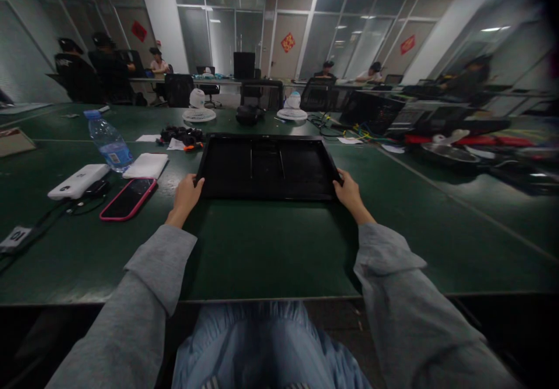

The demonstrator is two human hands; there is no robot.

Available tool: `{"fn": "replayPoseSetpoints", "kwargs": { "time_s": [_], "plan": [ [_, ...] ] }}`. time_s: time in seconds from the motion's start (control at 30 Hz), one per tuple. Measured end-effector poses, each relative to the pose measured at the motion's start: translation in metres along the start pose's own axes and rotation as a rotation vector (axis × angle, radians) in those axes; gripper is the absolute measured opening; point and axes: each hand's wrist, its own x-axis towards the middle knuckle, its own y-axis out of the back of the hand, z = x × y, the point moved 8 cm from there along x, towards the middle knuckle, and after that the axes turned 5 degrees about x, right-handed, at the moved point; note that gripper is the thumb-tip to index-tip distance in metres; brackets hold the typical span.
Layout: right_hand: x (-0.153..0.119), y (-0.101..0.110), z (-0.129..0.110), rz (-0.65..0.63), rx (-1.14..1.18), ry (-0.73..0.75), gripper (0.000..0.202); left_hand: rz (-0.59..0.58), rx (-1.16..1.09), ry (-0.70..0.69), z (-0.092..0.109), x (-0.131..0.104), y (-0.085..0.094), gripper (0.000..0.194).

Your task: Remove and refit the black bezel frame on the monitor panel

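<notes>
A black rectangular panel (266, 170) with a raised rim, like a computer monitor lying face up, is in front of me on the green table. Two thin pale lines cross its dark glossy face, and a small light mark sits on its far rim. My left hand (187, 194) grips the left side near the front corner, thumb on top. On the opposite side, my right hand (348, 191) holds the matching edge with its thumb over the rim. The fingers under the panel are partly hidden.
Left of the panel are a pink-edged phone (128, 198), a white power bank (79, 181), a tilted water bottle (109, 142) and tissues (146, 165). Beyond stand two white fans (199, 107). Cables (360, 133) and a pan (452, 153) lie right. Several people sit farther back.
</notes>
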Motion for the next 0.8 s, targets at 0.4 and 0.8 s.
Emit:
{"fn": "replayPoseSetpoints", "kwargs": {
  "time_s": [0.4,0.8],
  "plan": [
    [0.006,-0.03,0.015,-0.191,0.439,-0.219,0.068,0.051,-0.006,0.053,-0.008,0.006,0.003,0.049],
    [0.014,-0.005,0.027,-0.03,0.388,-0.21,0.066,0.097,-0.048,0.042,-0.006,0.005,0.006,0.047]
  ]
}}
